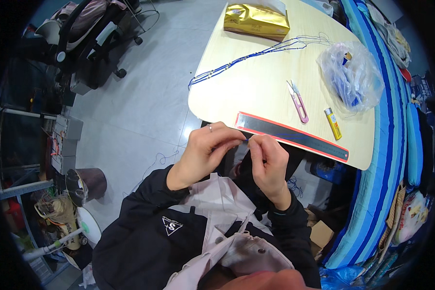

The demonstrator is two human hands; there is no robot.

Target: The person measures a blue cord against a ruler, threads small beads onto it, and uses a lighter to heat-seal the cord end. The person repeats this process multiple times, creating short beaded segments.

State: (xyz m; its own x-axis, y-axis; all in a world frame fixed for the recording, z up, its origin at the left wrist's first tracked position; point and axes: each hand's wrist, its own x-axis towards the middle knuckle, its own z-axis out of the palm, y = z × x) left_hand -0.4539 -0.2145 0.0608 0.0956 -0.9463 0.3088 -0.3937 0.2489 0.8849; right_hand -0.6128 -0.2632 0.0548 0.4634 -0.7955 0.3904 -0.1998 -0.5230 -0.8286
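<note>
While the left hand (205,147) and the right hand (270,162) met at the near edge of the table (222,104), a blue thread (247,140) was between their fingertips. Seen from this thread, the ruler (295,136) with red border lay at three o'clock, along the near edge. The pale wood gave room for moving from eleven to one o'clock, up to the bundle of blue cords (234,62), which reached the table's left edge between ten and eleven. Behind it, at twelve, lay the gold packet (256,21). At two o'clock were the pink scissors (297,100) and, farther, the plastic bag (350,79); the yellow lighter (332,124) was between two and three. Beyond the left edge, the grey floor (145,72) spread toward ten o'clock. Thumb and forefinger of each hand were pinched upon the thread. It looked very thin; only a short piece showed clearly, and where its ends were, I could not tell.
</note>
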